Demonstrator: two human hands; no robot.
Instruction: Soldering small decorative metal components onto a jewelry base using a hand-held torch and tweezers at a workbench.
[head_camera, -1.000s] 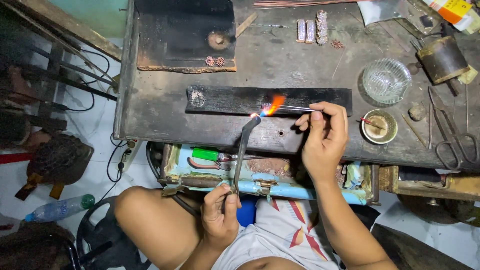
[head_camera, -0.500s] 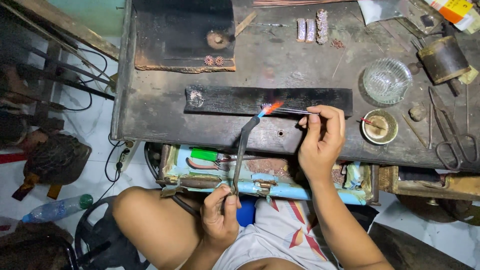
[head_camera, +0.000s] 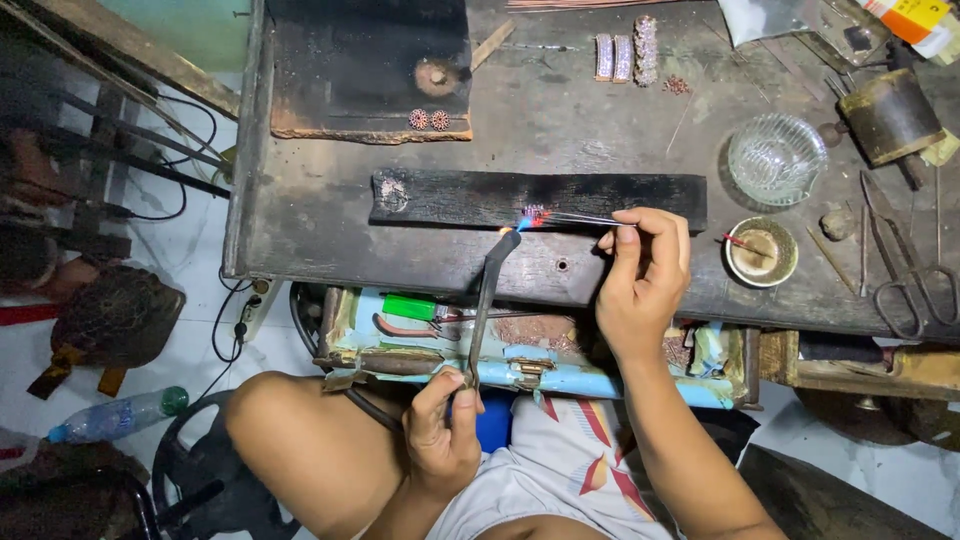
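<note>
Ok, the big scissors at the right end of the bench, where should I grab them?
Take the scissors by the finger loops at the near end, coming from the bench's front edge. The blades point away toward the far side, and the loops lie flat and clear of other tools.

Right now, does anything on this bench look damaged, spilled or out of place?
Nothing looks spilled or knocked over. The dark board under the flame is charred, and the bench top is scuffed and stained. The left hand holds the torch; the right hand holds tweezers at the flame.

Dim, even overhead light, small bright torch flame (head_camera: 522, 222) glare, soft shadows, sharp focus, edges slightly bowed
</note>
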